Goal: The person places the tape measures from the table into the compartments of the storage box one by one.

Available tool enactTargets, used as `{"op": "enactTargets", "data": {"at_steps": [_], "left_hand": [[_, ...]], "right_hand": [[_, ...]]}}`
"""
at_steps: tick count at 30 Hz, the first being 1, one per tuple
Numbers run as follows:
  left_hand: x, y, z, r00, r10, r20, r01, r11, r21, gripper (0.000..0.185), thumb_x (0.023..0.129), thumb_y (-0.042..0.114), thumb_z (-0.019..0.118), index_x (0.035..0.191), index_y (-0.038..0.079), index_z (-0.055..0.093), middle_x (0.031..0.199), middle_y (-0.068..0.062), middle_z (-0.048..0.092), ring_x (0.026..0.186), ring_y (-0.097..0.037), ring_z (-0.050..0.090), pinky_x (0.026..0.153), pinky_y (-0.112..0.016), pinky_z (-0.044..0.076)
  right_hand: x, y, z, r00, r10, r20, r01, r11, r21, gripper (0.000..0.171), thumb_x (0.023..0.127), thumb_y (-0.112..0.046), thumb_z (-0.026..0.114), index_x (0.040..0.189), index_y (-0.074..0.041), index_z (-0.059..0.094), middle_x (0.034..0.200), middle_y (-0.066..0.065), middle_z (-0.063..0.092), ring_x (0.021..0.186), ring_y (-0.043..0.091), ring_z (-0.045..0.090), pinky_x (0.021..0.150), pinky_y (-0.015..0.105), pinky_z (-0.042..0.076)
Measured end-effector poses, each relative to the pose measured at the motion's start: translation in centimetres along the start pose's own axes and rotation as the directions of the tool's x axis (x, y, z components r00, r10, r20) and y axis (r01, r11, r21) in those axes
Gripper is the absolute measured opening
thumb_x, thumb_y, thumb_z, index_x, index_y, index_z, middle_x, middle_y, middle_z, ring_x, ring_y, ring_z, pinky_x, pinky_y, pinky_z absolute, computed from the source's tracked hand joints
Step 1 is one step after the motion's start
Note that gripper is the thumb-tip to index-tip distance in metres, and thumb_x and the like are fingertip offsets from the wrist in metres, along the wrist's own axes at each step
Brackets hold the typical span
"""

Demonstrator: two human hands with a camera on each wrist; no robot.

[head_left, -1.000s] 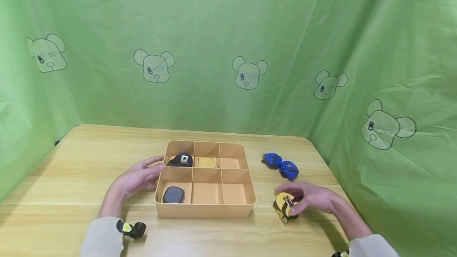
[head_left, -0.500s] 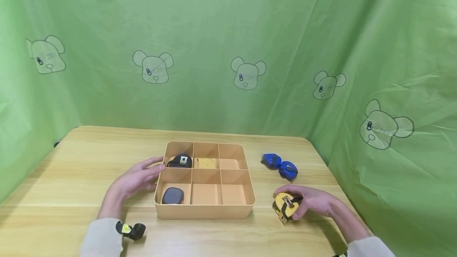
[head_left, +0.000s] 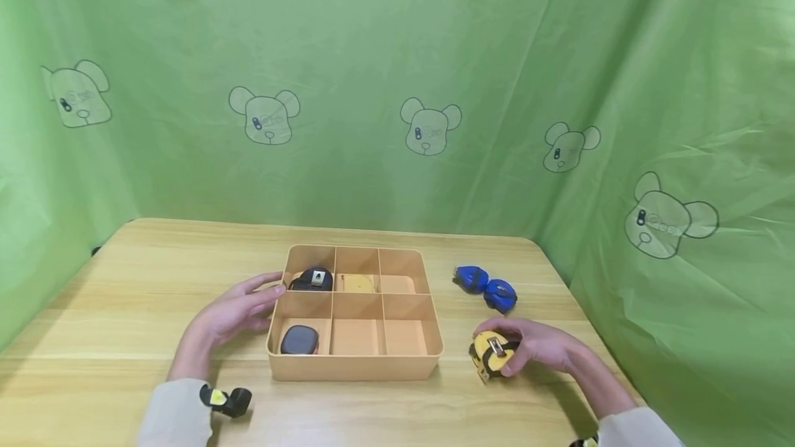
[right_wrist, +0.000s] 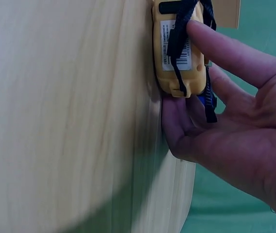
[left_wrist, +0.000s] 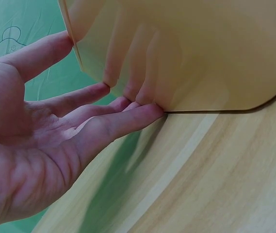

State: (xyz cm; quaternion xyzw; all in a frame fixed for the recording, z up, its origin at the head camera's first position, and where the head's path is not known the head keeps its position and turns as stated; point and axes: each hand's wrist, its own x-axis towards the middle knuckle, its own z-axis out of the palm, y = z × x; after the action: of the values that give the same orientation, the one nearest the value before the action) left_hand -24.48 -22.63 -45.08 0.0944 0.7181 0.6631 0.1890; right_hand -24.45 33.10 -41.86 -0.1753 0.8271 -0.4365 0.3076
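Fingers (right_wrist: 210,43) of the right hand (head_left: 539,349) curl round a yellow tape measure (head_left: 492,354) on the tabletop (head_left: 155,281), just right of the tan divided tray (head_left: 354,368). Left hand (head_left: 231,311) lies open, straight fingers (left_wrist: 128,119) touching the tray's left wall (steadying it, by appearance). Recommended: keep thumb and fingers on opposite faces, strap clear. Case is yellow with black trim, barcode label, dangling black strap.

Yellow tape measure (head_left: 492,353) with black strap, tan divided tray (head_left: 355,366), blue tape measures (head_left: 487,288) — green bear-print backdrop (head_left: 397,88)
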Motion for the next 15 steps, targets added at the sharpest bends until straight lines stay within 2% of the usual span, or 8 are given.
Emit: {"op": "enactTargets", "data": {"at_steps": [9, 15], "left_hand": [[0.0, 0.0, 0.0, 1.000, -0.003, -0.001, 0.003, 1.000, 0.000, 0.074, 0.105, 0.033, 0.053, 0.162, 0.004, 0.014, 0.162, -0.030, 0.026, 0.149, -0.050, 0.025, 0.116, -0.058, 0.040], [0.0, 0.1, 0.0, 1.000, -0.004, 0.000, 0.004, 1.000, 0.003, 0.074, 0.105, 0.033, 0.053, 0.162, 0.004, 0.015, 0.163, -0.029, 0.024, 0.150, -0.050, 0.024, 0.116, -0.058, 0.039]], "right_hand": [[0.9, -0.4, 0.5, 0.995, 0.030, -0.095, -0.033, 0.999, -0.031, 0.077, 0.072, -0.007, 0.082, 0.142, -0.005, 0.052, 0.131, 0.018, 0.058, 0.110, 0.027, 0.059, 0.094, 0.038, 0.050], [1.9, -0.9, 0.8, 0.977, 0.066, -0.204, -0.083, 0.994, -0.071, 0.075, 0.071, -0.011, 0.083, 0.141, -0.007, 0.054, 0.135, 0.018, 0.056, 0.109, 0.027, 0.058, 0.092, 0.039, 0.049]]}}
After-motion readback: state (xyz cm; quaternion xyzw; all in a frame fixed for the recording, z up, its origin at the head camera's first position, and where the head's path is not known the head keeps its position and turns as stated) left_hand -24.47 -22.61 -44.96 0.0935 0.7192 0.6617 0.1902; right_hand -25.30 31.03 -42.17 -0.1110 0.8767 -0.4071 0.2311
